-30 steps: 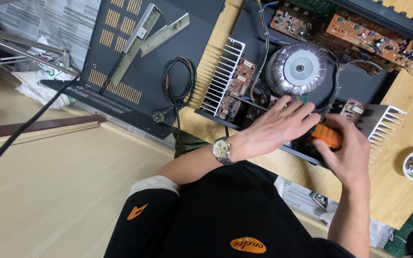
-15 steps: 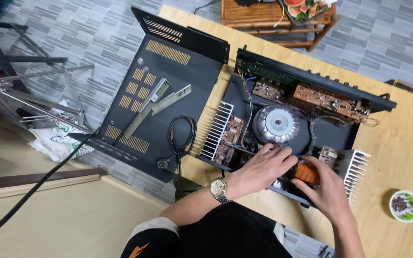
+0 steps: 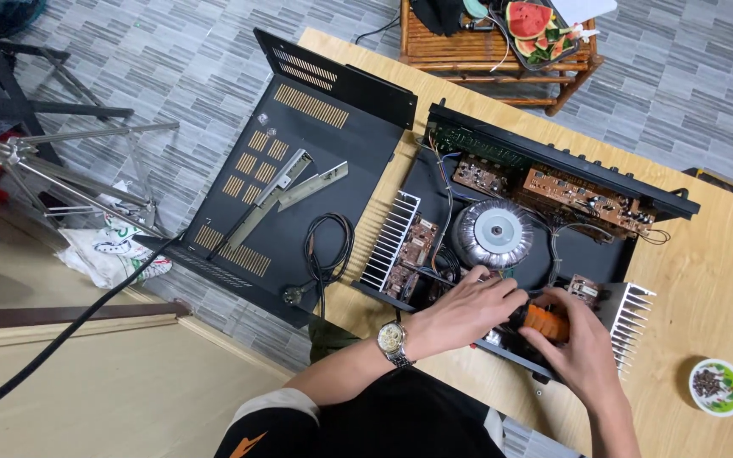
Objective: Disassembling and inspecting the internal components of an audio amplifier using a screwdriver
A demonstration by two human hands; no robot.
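Head view: right hand [image 3: 583, 343] wrapped around an orange screwdriver handle [image 3: 545, 322], at the near edge of the opened amplifier chassis [image 3: 553, 254]. Left hand [image 3: 460, 309], wristwatch [image 3: 392, 341] on it, fingers curled and pressed beside the handle; cannot tell whether it grips anything. Silver toroidal transformer [image 3: 494, 233] just beyond the hands. Removed black cover [image 3: 290, 178] lies left. Small dish of screws [image 3: 717, 387] right, on the wooden bench [image 3: 714, 280].

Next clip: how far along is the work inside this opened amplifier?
Done: the black cover is off and lies beside the chassis, and a small dish holds what look like screws. In hand: the right hand holds an orange-handled tool at the front edge, the left hand steadying. Left: boards and transformer are still mounted.
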